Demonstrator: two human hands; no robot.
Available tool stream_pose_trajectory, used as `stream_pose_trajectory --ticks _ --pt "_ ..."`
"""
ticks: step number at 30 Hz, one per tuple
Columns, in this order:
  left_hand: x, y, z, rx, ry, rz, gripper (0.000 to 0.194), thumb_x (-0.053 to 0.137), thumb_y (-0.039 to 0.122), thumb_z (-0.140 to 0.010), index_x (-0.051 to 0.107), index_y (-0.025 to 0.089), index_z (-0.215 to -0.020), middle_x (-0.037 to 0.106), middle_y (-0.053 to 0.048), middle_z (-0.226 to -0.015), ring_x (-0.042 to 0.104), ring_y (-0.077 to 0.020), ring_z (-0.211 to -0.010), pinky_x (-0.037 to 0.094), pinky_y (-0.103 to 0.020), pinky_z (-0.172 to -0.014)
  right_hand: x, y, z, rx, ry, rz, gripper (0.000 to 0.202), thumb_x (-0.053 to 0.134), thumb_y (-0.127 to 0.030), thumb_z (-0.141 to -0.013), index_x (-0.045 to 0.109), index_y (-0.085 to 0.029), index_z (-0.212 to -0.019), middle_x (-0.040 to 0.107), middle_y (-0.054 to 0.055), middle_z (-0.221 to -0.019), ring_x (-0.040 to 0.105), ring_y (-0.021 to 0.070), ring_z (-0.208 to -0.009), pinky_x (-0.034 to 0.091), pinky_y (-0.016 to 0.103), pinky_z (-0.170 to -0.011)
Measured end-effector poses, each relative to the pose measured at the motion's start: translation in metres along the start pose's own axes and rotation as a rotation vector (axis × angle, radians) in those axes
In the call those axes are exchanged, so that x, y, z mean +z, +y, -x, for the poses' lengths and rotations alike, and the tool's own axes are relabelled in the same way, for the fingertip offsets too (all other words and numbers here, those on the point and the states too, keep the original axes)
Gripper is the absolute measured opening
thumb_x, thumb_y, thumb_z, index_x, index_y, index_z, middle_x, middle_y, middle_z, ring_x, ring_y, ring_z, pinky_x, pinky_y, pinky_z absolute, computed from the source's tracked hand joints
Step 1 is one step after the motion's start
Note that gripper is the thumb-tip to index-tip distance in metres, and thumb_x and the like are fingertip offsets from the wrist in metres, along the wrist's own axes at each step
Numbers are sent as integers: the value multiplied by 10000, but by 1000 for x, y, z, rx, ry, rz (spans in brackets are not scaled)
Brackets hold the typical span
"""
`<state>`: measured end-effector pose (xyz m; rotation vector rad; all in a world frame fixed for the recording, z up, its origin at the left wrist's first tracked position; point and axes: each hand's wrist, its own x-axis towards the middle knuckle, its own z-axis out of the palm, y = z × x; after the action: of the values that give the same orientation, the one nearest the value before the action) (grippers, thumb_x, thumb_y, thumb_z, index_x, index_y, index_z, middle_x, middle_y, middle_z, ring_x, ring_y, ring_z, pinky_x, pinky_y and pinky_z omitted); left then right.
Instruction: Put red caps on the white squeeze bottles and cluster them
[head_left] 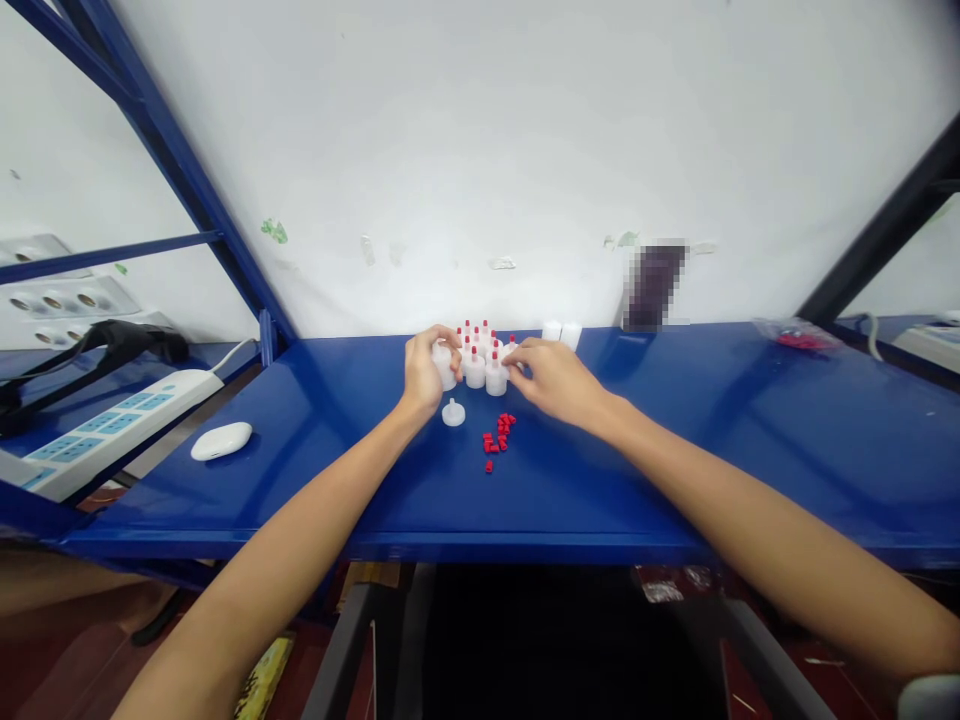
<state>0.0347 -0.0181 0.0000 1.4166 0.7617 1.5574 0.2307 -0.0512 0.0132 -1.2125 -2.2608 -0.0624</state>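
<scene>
My left hand [426, 368] is wrapped round a white bottle [444, 368] at the left end of a cluster of white bottles [475, 372] with red tips. At the cluster's right side, the fingers of my right hand [553, 376] are bent together against a bottle; whether they grip it I cannot tell. In front of my left hand a translucent nozzle lid [453, 413] lies on the blue table. Several small red caps [503, 432] are scattered in front of the bottles.
Two white containers [561, 333] stand behind my right hand. A white oval case [222, 441] and a power strip [124, 432] are at the left. A bag with red pieces [799, 338] lies at the back right. The blue table [420, 500] meets a white wall.
</scene>
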Motion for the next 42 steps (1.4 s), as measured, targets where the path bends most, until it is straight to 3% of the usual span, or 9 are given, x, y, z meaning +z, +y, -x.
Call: stream_pose_trajectory --ticks 5,10,17,21,26,32,35,42 --pt "4 1 10 -50 -94 -19 351 418 414 -808 524 182 -567 459 5 -439 495 -124 -384 383 -245 -427 -4 3 -1 74 -113 92 239 486 -77 -857 715 -142 -835 686 99 -830 601 188 -736 369 310 -649" --pt "3 -9 17 -54 -185 -108 345 444 390 -800 556 169 -561 496 -3 -440 504 -125 -378 377 -243 -420 -12 2 0 165 -202 111 178 541 -161 -850 718 -155 -842 695 114 -797 615 214 -708 354 321 -601" --pt "0 -16 19 -100 -186 -100 383 452 411 -846 564 166 -575 503 4 -442 502 -126 -376 379 -241 -414 -13 12 3 148 -367 95 245 588 -212 -823 714 -143 -1021 702 123 -832 641 238 -721 397 324 -606" --pt "-3 -15 17 -109 -230 -78 383 458 418 -838 564 166 -570 504 1 -444 501 -129 -379 385 -247 -424 -6 14 3 96 -344 63 275 561 -149 -831 695 -144 -1071 698 117 -852 638 227 -745 405 318 -649" --pt "-12 -10 9 -169 -366 -87 369 460 403 -796 557 166 -531 491 -14 -424 500 -138 -389 389 -257 -448 2 19 -1 96 -261 -94 282 527 -111 -844 649 -150 -1096 688 49 -790 607 173 -689 405 282 -666" --pt "-15 -14 4 -107 -248 -95 371 442 423 -772 552 174 -520 479 -19 -434 465 -126 -423 373 -247 -466 7 29 -8 302 -294 -255 328 689 -116 -733 642 -155 -1056 705 11 -830 633 143 -665 435 251 -639" --pt "-11 -18 5 -57 -153 -84 373 448 432 -769 550 176 -517 469 -13 -430 456 -123 -409 355 -245 -446 9 32 -7 335 -287 -280 276 704 -167 -776 644 -140 -1045 714 24 -832 652 146 -653 458 269 -669" --pt "-6 -21 8 -18 -34 -10 394 479 469 -773 554 174 -522 477 -2 -427 461 -122 -359 346 -246 -392 8 29 -1 278 -274 19 278 666 -370 -844 594 -210 -1059 708 60 -958 636 222 -827 382 296 -641"
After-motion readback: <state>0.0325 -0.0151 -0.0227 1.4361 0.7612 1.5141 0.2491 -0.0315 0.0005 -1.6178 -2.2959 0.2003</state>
